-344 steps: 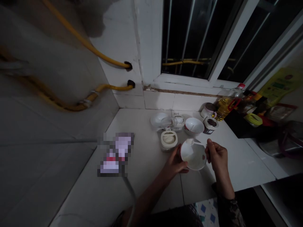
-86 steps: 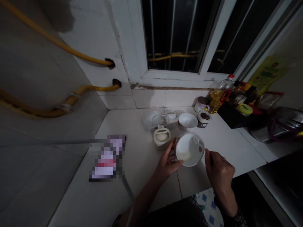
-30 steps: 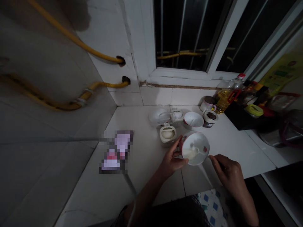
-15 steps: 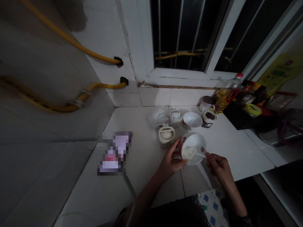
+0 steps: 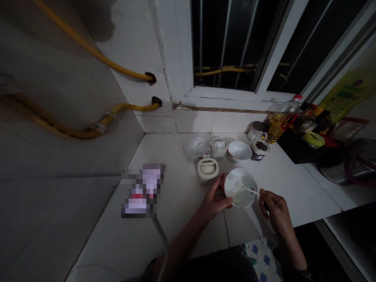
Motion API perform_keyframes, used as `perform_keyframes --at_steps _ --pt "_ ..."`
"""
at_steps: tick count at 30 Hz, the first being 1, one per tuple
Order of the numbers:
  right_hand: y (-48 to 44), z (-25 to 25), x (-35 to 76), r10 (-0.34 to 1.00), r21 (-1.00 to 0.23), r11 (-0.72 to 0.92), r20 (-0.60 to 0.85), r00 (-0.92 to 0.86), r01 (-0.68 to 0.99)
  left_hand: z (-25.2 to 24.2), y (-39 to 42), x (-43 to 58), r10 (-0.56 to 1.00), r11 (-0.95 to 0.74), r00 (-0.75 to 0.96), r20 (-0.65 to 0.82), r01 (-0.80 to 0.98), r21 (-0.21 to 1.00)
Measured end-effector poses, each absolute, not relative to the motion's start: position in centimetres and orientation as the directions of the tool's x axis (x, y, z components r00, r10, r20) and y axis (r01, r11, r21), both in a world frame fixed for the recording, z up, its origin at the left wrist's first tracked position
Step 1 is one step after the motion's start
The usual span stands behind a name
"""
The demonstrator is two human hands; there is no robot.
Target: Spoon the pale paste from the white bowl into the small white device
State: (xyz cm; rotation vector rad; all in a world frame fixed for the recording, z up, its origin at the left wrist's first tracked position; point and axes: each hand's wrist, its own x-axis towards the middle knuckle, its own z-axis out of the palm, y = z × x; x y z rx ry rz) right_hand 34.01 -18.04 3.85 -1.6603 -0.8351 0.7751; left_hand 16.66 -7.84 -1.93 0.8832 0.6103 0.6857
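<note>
My left hand (image 5: 216, 200) grips a white bowl (image 5: 248, 180) by its left side, thumb near the rim, and tilts it slightly toward me. Pale whitish stuff lies in the bottom of the bowl. Between the fingers of my right hand (image 5: 273, 205) is the handle of a small white spoon (image 5: 249, 190); its head is inside the bowl, above the pale stuff. Just behind my left hand stands an open square container (image 5: 208, 169) with white contents. Farther back, a second white bowl (image 5: 239, 151) holds what looks like another spoon.
A clear lidded container (image 5: 205, 148) and a jar with dark contents (image 5: 260, 149) stand along the back. An oil bottle (image 5: 277, 125) and a black box (image 5: 293, 147) are at the right. A blurred-out phone-like object (image 5: 151, 180) lies left, with a grey stand arm (image 5: 161, 231) near my left forearm.
The spoon's head has lifted and shifted within the bowl, and my right hand has moved slightly right. The bowl is still held in my left hand.
</note>
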Motion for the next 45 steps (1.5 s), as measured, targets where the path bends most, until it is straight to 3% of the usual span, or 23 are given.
perform_keyframes --at_steps 9,15,17,20,23,25,28,34,37,42,45 --pt "-15.9 6.6 33.1 0.854 -0.977 -0.093 0.02 0.52 0.19 -2.1 -7.7 17.0 0.735 0.533 0.613 -0.288 -0.26 0.805" --pt "-12.2 8.3 31.1 0.878 -0.916 -0.002 0.19 0.439 0.4 -1.8 -7.5 16.8 0.735 0.531 0.615 -0.284 -0.262 0.806" --pt "-11.3 8.4 30.4 0.858 -0.819 0.056 0.332 0.392 0.571 -1.8 -7.5 16.8 0.732 0.533 0.619 -0.285 -0.26 0.805" --pt "-10.4 7.9 29.5 0.829 -0.504 0.143 0.531 0.175 0.852 -1.9 -7.5 16.8 0.74 0.524 0.62 -0.262 -0.285 0.803" --pt "-10.0 7.5 29.0 0.852 -0.213 0.181 0.522 -0.045 0.96 -1.8 -7.6 16.7 0.751 0.499 0.62 -0.228 -0.306 0.811" --pt "-9.9 7.4 29.0 0.87 -0.159 0.175 0.487 -0.077 0.972 -1.7 -7.7 16.6 0.744 0.493 0.632 -0.217 -0.3 0.817" --pt "-10.3 7.7 29.6 0.881 -0.263 0.144 0.472 -0.003 0.954 -1.6 -7.6 16.5 0.738 0.498 0.638 -0.219 -0.296 0.815" --pt "-13.7 8.6 32.4 0.891 -0.641 0.035 0.367 0.266 0.767 -1.9 -7.5 16.6 0.747 0.491 0.629 -0.216 -0.302 0.817" --pt "-15.9 8.6 34.3 0.91 -0.636 -0.029 0.302 0.284 0.771 -1.8 -7.6 16.5 0.747 0.465 0.637 -0.189 -0.298 0.833" --pt "-18.0 7.8 36.1 0.927 -0.44 -0.135 0.26 0.27 0.888 -0.9 -7.7 16.0 0.758 0.37 0.643 -0.111 -0.284 0.885" --pt "-18.0 6.8 35.6 0.941 -0.527 -0.14 0.192 0.278 0.838 -0.4 -7.8 15.9 0.766 0.318 0.636 -0.095 -0.245 0.916"
